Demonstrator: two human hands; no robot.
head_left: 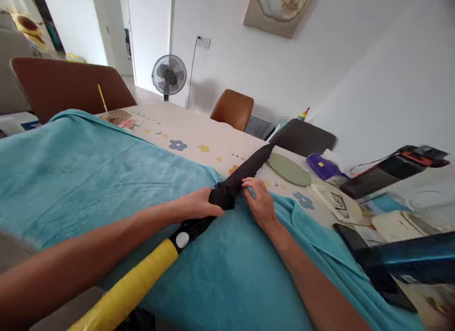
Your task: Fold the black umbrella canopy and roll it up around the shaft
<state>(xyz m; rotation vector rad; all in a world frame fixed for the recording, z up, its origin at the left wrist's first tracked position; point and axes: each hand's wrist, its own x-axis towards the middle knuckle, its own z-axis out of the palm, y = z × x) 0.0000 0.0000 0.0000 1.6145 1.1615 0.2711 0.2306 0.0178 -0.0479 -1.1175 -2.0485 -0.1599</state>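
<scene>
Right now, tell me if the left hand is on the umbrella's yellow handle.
No, the left hand is on the black canopy, clear of the yellow handle.

Umbrella canopy [255, 163]: matt cloth. Handle [133, 281]: ridged, slightly glossy. Blanket [220, 269]: fuzzy cloth.

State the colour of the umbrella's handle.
The umbrella's handle is yellow, seen in the head view.

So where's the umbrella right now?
In the head view, the umbrella slants from lower left past centre, over the blue cloth, the left hand around it, the right hand at its fabric, tip beside the green mat.
</scene>
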